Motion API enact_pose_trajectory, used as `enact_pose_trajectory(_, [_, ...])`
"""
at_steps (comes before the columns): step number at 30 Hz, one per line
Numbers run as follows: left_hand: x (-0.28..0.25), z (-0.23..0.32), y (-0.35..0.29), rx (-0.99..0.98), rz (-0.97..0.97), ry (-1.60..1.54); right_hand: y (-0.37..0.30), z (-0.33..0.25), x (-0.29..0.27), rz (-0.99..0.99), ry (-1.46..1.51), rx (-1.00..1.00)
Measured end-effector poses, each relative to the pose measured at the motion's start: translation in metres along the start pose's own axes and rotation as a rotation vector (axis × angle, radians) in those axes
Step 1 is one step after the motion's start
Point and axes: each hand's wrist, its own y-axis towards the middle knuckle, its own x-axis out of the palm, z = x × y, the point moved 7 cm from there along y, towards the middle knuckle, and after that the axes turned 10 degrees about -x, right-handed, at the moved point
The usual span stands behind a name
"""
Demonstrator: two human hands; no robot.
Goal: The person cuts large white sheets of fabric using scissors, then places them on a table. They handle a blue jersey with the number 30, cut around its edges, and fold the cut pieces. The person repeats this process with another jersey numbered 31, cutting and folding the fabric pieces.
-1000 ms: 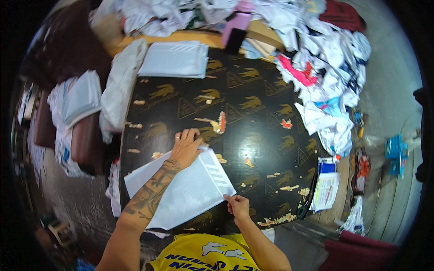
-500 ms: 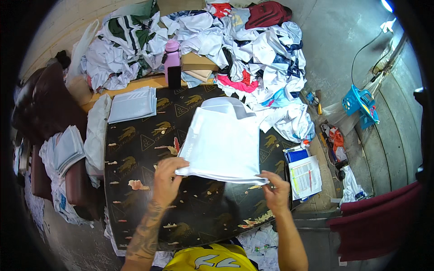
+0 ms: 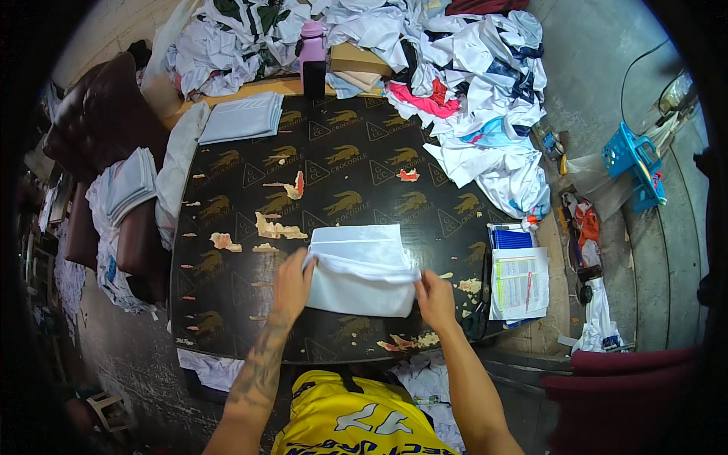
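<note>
On the black table [image 3: 250,303] in front of me lies a white shirt [image 3: 360,294], folded into a flat rectangle. Its edge is lifted and rolled over partway across. My left hand [image 3: 291,287] is closed on the left end of that raised edge. At the right end, my right hand [image 3: 435,297] pinches the same edge between thumb and fingers. The far part of the shirt lies flat against the tabletop, while the near part hangs as a smooth panel.
Folded white garments [image 3: 243,118] lie at the table's far left. A heap of white clothes [image 3: 485,98] spreads along the back and right. Nearby are a pink bottle [image 3: 312,45], papers [image 3: 519,284] at the right edge and a brown leather chair [image 3: 102,136] at left.
Both hands have drawn the shirt nearer to me and turned its edge over, so it now covers less of the table. My grip stays on both ends; the view has shifted.
</note>
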Motion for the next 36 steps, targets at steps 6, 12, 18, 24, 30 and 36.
enact_pose_trajectory(6, [-0.003, -0.023, -0.007, -0.362, 0.208, -0.119, -0.008, 0.029, 0.035, 0.080, -0.090, 0.268])
enact_pose_trajectory(12, [0.004, -0.075, -0.058, -0.508, -0.170, -0.520, 0.022, -0.041, 0.029, 0.063, 0.358, 0.068])
enact_pose_trajectory(18, [-0.145, -0.131, 0.101, -0.618, -0.017, -0.815, 0.223, -0.189, 0.090, -0.140, 0.431, -0.120])
enact_pose_trajectory(24, [-0.326, -0.131, 0.306, -0.153, 0.184, -0.502, 0.390, -0.310, 0.142, 0.015, 0.528, -0.378])
enact_pose_trajectory(30, [-0.315, -0.211, 0.429, -0.132, 0.320, -0.373, 0.474, -0.311, 0.231, 0.176, 0.351, -0.458])
enact_pose_trajectory(36, [-0.189, -0.191, 0.316, -0.338, 0.682, 0.148, 0.439, -0.204, 0.268, 0.171, 0.217, -0.261])
